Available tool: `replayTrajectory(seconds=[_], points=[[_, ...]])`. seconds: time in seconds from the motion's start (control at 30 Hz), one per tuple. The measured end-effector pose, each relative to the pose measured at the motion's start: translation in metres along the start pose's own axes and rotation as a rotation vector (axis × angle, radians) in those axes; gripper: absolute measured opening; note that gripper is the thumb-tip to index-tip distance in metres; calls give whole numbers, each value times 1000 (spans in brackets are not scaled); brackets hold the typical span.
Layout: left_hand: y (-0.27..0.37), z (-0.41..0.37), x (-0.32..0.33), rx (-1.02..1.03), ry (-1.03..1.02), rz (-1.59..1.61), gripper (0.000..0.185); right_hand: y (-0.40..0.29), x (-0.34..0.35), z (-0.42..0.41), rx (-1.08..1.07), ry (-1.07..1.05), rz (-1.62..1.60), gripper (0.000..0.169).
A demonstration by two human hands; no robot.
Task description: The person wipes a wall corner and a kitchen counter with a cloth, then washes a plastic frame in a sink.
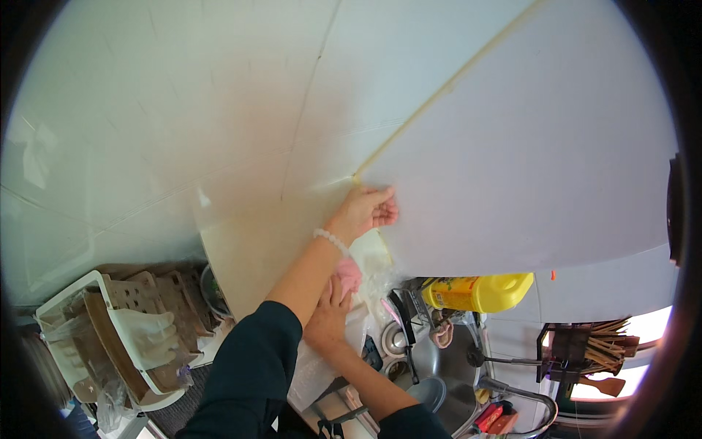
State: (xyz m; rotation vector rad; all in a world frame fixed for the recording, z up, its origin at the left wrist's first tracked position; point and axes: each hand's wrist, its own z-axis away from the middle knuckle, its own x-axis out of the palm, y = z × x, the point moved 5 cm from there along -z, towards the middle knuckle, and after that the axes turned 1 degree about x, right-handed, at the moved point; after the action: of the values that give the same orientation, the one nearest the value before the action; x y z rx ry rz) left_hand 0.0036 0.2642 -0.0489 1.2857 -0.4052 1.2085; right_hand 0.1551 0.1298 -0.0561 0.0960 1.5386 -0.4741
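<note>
My left hand (368, 210), with a pale bead bracelet (330, 239) at its wrist, is up at the wall corner. Its fingers curl inward beside the smooth white wall (521, 164), the thumb lying above them; I see nothing held in it. Yellowish sealant (439, 97) runs along the corner joint down to this hand. Lower down, my right hand (329, 321) has its fingers over a bunched pink cloth (347, 273) on the pale countertop (258, 252). The left forearm crosses in front and partly hides the cloth. Clear plastic sheeting (312, 376) lies under and around the right hand.
A yellow jug (477, 292) lies along the right wall behind a steel sink (458, 362) with a faucet (526, 392). Black-handled utensils (405, 318) and a metal lid (395, 338) are close to my right forearm. White plastic baskets (104, 329) stand at left; a utensil holder (567, 348) hangs at right.
</note>
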Motion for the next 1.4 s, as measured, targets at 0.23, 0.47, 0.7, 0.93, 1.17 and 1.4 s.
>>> replayTrajectory(seconds=[0.23, 0.47, 0.7, 0.93, 1.17, 1.4], points=[[26, -7, 11, 61, -59, -7, 24, 0, -1, -1, -7, 20, -1, 59], [4, -1, 4, 9, 13, -30, 23, 0, -5, 0, 6, 29, -46, 60], [17, -2, 10, 37, -14, -37, 23, 1, 4, 0, 2, -13, 82, 63], [40, -6, 16, 81, -38, -65, 24, -1, 0, -1, -11, 14, 59, 63], [6, -5, 1, 2, 10, -18, 24, 0, -2, 0, -18, 20, 11, 61], [5, -1, 3, -8, 13, -3, 26, -1, -3, 0, -9, 4, -6, 60]])
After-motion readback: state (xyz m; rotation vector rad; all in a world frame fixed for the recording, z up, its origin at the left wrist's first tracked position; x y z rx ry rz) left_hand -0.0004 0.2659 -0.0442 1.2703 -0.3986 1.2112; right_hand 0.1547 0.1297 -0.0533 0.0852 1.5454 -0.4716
